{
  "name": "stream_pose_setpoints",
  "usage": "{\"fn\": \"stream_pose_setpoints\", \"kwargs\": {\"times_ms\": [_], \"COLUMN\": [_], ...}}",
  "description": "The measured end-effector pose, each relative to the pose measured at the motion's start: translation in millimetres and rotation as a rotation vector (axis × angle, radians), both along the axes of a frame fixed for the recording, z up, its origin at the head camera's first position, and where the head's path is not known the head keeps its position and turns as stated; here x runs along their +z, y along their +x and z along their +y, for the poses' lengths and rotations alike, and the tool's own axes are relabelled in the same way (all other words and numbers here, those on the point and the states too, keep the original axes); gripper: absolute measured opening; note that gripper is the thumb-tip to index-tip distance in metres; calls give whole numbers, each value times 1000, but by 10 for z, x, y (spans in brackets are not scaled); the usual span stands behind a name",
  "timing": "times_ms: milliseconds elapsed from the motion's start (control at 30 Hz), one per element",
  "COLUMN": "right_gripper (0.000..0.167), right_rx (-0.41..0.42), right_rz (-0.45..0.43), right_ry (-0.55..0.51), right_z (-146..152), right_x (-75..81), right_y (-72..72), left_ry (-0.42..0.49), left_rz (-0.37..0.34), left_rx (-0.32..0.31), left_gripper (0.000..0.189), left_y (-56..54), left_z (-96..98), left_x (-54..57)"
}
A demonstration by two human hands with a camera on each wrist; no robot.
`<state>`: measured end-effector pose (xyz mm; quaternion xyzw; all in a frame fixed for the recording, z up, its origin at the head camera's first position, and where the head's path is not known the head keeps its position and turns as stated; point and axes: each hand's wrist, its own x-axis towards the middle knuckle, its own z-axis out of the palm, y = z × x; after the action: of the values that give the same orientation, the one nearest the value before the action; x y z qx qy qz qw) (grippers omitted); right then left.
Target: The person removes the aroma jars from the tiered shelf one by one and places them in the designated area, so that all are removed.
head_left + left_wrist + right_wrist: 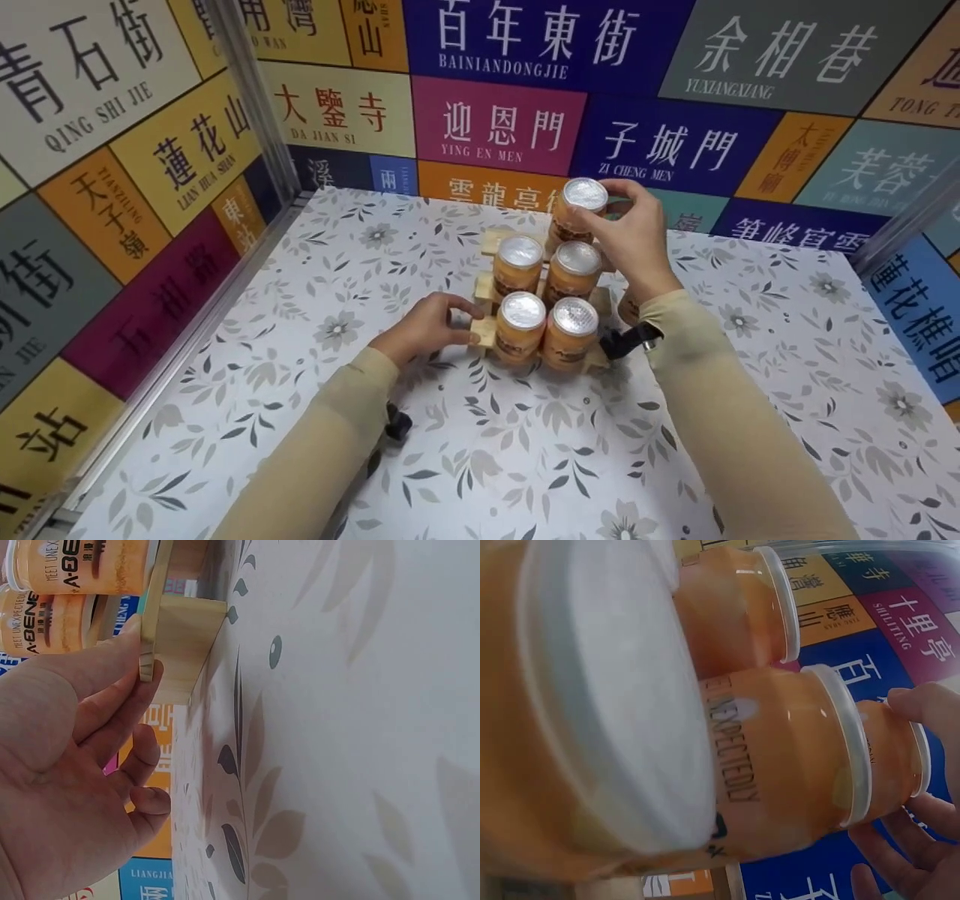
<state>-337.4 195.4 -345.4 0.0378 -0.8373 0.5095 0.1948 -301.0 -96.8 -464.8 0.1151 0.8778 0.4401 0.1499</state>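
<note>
A small wooden stepped rack (484, 331) carries orange cans with silvery tops, among them a front left can (521, 328), a front right can (572, 331), and two behind them. My left hand (429, 330) pinches the rack's left front board between thumb and fingers; the left wrist view shows the board's end (150, 641) in that pinch. At the back right, my right hand (637, 232) grips another can (581, 201) near its top. In the right wrist view the gripped can (885, 754) stands partly behind a nearer can (787, 742).
A further can (628, 309) is partly hidden beneath the right wrist. The rack stands on a table (315, 435) covered in a floral print. Walls of coloured street-name panels (499, 124) rise behind and at the sides.
</note>
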Motion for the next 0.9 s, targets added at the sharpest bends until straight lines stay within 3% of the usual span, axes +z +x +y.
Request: {"fn": "stream_pose_setpoints", "kwargs": {"times_ms": [200, 567, 900], "right_gripper": [53, 56, 59], "right_rx": [-54, -153, -236], "right_rz": [23, 1, -49], "right_ry": [-33, -30, -26], "right_z": [241, 542, 935], "right_x": [-13, -145, -212], "right_y": [98, 229, 379], "left_ry": [-4, -19, -7], "left_rz": [0, -5, -6], "left_rx": [4, 15, 2], "left_gripper": [35, 35, 36], "left_y": [-2, 45, 22], "left_z": [26, -53, 0], "left_x": [12, -2, -4]}}
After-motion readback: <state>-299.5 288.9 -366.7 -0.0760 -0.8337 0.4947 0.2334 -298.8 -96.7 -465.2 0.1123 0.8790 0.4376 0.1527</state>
